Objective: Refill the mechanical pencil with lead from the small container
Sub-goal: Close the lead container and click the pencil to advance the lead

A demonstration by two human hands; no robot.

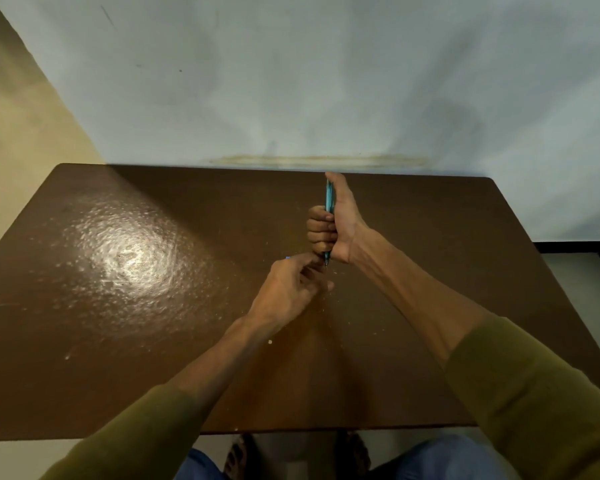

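A brown table (125, 258) with a scuffed, speckled top and a bright glare patch on its left part is set against a pale blue, stained wall (291, 81), with beige floor (18, 109) seen to the table's left. Above the table's middle, a teal pencil (328, 199) is gripped upright in the clenched right hand (333, 223), thumb on its top end. The left hand (291, 289) is pinched at the pencil's tip; what it holds cannot be told.
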